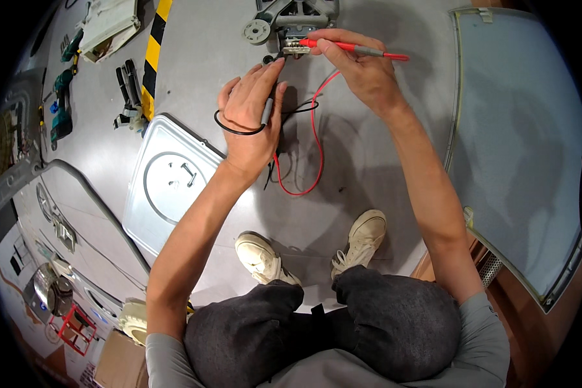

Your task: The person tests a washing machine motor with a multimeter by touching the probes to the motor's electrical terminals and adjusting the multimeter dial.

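Observation:
My right hand grips a red test probe, angled leftward to a row of metal contacts on a grey metal assembly with a round wheel. My left hand is closed around a black test probe, its fingertips just below the same contacts; the black probe's tip is hard to make out. A red lead and a black lead loop over the grey floor between my hands, running partly under my left wrist.
A white metal panel with small fasteners lies left, beside striped tape. Green power tools, black-handled tools and metal parts are further left. A large pale panel lies right; my shoes are below.

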Motion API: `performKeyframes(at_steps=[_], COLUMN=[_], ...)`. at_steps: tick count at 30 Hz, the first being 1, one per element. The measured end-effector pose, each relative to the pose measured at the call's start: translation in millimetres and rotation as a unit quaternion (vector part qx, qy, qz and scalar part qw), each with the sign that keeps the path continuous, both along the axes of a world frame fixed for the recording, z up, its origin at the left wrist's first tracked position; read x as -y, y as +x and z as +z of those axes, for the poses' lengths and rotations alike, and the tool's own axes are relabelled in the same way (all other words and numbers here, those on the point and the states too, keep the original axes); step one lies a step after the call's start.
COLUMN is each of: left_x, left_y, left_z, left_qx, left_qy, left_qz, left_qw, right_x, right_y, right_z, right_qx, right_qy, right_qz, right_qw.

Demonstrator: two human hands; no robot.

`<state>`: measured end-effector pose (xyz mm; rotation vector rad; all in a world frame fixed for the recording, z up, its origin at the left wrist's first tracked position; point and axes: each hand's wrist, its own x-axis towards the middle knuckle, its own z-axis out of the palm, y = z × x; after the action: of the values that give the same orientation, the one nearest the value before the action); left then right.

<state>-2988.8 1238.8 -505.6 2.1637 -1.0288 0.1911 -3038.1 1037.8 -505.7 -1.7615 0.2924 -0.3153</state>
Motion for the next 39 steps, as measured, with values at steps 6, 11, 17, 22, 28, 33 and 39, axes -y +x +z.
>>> performKeyframes(at_steps=[6,11,17,22,28,33,39], left_x=[-1,-2,-4,-8,-3,-5,-2], left_y=[6,8,14,17,16,15,14], left_z=[0,1,2,3,4,8,11], left_qx=[-0.018,-0.027,-0.075,-0.094,-0.105,-0.112,-0.11], left_qy=[0.0,-0.028,-0.04,-0.033,-0.017,0.0,-0.011], left_qz=[-0.013,-0.031,-0.063,-0.066,-0.065,-0.059,-0.061], left_qw=[1.0,0.999,0.994,0.993,0.992,0.992,0.992], right_x=[-2,-4,5,-4,0,1,0], right_y=[0,1,9,2,1,1,-1], right_z=[1,2,1,14,7,14,13], right_qx=[-0.002,-0.002,0.124,0.014,0.049,0.009,0.009], right_qy=[-0.014,-0.006,-0.297,-0.103,-0.066,-0.053,0.001], right_qz=[0.004,-0.002,0.074,0.037,0.04,0.063,0.014], right_qw=[1.0,1.0,0.944,0.994,0.996,0.997,1.0])
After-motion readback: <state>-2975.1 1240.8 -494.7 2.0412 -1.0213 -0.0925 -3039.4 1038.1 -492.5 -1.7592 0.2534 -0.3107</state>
